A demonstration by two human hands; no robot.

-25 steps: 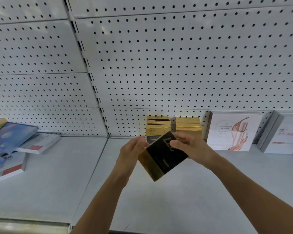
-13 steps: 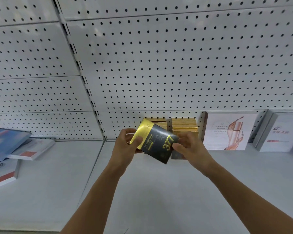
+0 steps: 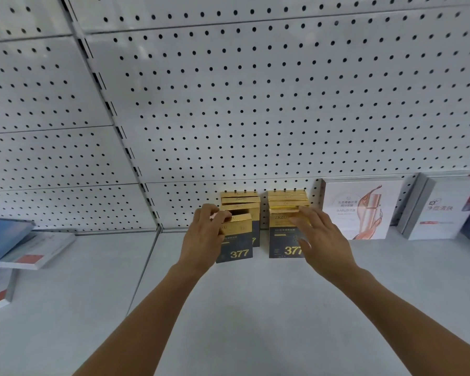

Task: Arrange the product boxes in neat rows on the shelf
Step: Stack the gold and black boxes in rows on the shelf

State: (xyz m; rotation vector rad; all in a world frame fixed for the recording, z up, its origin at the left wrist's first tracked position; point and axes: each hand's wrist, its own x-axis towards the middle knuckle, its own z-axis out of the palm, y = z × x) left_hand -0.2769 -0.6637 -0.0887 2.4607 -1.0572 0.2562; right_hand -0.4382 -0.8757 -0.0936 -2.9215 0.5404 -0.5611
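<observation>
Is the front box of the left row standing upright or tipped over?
Upright: the front left 377 box stands on the shelf, gold top up, gripped by the left hand.

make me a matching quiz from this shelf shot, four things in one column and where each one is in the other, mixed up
Things:
1. front black-and-gold cardboard box marked 377 in the left row
2. front black-and-gold cardboard box marked 377 in the right row
3. white flat box with a rose-gold bottle picture
4. white book-like box with a red label

Places:
A. lying flat at the far left of the shelf
B. under the right hand
C. gripped by the left hand
D. standing against the white pegboard, right of the gold rows

Pairs: 1-C, 2-B, 3-D, 4-A
</observation>
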